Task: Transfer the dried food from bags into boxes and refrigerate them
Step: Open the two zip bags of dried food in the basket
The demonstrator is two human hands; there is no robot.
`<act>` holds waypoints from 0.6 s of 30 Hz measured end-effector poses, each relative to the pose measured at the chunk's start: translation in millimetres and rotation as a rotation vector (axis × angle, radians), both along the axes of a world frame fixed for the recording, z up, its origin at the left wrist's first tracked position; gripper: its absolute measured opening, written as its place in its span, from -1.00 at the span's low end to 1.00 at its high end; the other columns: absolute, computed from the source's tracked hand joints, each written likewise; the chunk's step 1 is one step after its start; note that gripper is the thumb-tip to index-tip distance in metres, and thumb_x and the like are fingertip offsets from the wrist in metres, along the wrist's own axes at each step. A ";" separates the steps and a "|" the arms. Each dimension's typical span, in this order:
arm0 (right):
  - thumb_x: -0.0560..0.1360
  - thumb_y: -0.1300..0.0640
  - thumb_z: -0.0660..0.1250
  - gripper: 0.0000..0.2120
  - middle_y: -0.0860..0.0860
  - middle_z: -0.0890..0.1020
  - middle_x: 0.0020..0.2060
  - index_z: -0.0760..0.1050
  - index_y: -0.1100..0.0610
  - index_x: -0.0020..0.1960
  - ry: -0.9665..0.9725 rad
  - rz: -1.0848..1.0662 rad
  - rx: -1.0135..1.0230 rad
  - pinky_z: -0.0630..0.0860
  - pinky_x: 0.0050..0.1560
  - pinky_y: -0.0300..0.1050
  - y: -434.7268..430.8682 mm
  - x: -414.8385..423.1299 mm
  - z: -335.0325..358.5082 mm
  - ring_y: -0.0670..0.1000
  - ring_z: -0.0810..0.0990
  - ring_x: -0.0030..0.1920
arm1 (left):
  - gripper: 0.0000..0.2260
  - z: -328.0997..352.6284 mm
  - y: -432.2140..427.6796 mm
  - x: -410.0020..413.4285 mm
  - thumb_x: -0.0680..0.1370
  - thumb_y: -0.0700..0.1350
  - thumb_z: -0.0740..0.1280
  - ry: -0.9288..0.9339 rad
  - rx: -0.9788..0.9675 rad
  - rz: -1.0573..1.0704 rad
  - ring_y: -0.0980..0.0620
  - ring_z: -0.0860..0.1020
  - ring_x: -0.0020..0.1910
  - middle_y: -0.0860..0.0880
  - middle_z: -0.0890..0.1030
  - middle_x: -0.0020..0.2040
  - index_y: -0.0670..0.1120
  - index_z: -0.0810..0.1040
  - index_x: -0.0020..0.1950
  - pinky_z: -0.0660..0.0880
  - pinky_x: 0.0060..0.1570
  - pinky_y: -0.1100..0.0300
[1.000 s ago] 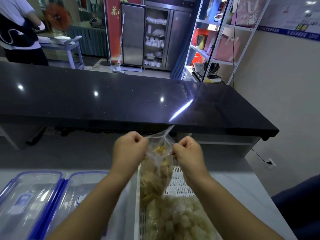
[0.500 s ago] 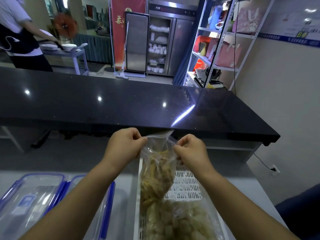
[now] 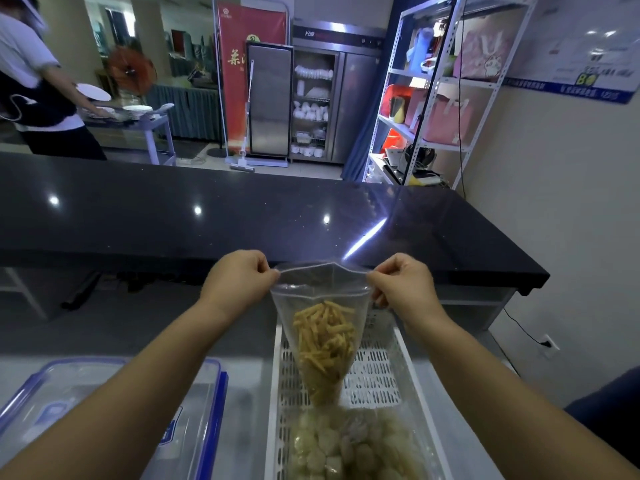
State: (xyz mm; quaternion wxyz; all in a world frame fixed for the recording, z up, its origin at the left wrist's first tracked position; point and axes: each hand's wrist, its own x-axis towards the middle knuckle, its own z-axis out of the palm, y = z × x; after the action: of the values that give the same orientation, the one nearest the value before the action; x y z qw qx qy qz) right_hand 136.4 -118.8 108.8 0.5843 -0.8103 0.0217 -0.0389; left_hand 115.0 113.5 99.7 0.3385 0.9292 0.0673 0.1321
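Observation:
A clear plastic bag (image 3: pixel 323 341) of thin yellow dried strips hangs upright over a white perforated basket (image 3: pixel 374 372). My left hand (image 3: pixel 239 278) pinches the bag's top left corner and my right hand (image 3: pixel 401 285) pinches the top right corner, stretching the mouth wide between them. A second bag of pale round dried pieces (image 3: pixel 349 448) lies in the near end of the basket. Clear boxes with blue-clipped lids (image 3: pixel 194 410) sit on the counter to the left, partly hidden by my left forearm.
A raised black countertop (image 3: pixel 242 216) runs across just beyond my hands. Behind it stand a steel cabinet (image 3: pixel 311 98) with dishes and a metal shelf rack (image 3: pixel 436 98) at the right. A person (image 3: pixel 38 95) handles plates at a cart, far left.
My hands have moved apart, pulling the bag's crumpled top out flat and wide. The bag hangs straighter and higher above the basket than before.

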 end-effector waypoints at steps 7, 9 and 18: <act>0.48 0.23 0.37 -0.95 0.08 0.59 -0.41 0.50 0.19 -0.13 0.027 0.019 -0.025 0.39 -0.53 -0.35 5.2 -5.3 -13.6 -0.12 0.51 -0.53 | -0.84 -13.9 -12.4 -10.6 0.53 0.01 0.29 -0.046 0.073 0.020 0.05 0.52 -0.32 0.04 0.55 -0.31 -0.03 0.51 -0.19 0.52 -0.29 0.07; 0.50 0.18 0.36 -0.93 0.07 0.60 -0.40 0.51 0.18 -0.09 0.024 0.051 -0.034 0.43 -0.49 -0.34 9.0 -7.3 -12.3 -0.13 0.53 -0.50 | -0.89 -10.5 -16.6 -14.7 0.53 0.01 0.29 -0.118 0.120 0.029 0.09 0.51 -0.28 0.07 0.53 -0.22 -0.01 0.52 -0.10 0.53 -0.27 0.11; 0.56 0.17 0.29 -0.92 0.10 0.62 -0.31 0.54 0.17 -0.03 0.051 0.134 -0.096 0.41 -0.50 -0.37 -23.6 -21.8 -24.7 -0.16 0.51 -0.50 | -0.95 -14.4 -59.4 -64.4 0.47 -0.10 0.38 -0.567 0.188 -0.224 0.10 0.47 -0.29 0.06 0.55 -0.25 -0.06 0.60 -0.15 0.42 -0.33 0.23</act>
State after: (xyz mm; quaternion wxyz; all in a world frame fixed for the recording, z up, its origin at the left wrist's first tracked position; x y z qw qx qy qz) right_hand 114.6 -142.4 84.1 0.5454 -0.8377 -0.0195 0.0199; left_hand 50.6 54.1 85.3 0.2689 0.8842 -0.1451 0.3533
